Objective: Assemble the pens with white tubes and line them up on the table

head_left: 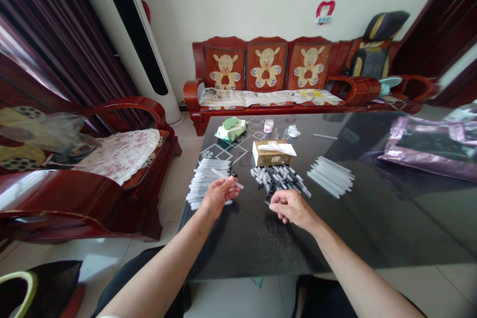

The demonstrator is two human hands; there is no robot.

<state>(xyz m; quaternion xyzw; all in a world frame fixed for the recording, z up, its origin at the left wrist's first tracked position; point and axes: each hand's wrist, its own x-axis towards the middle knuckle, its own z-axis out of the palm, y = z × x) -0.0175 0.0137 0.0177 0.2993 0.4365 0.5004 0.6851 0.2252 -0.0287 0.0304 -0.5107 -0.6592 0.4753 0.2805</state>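
My left hand [220,194] holds a pale translucent tube [238,185] between thumb and fingers, beside a pile of similar tubes [208,176] at the table's left. My right hand [286,205] pinches the end of a thin dark piece [267,202], which points toward the tube in my left hand. Whether the two touch is too fine to tell. Beyond my right hand lies a heap of short black and white pieces [278,179]. More pale tubes [331,177] are stacked to the right.
A tissue box [274,157] stands behind the heap. A green wipes pack [231,130], a small white cup [268,125], crumpled tissue [293,131] and a single tube [325,136] lie farther back on the dark table [387,228]. A purple-edged bag [428,151] is at right.
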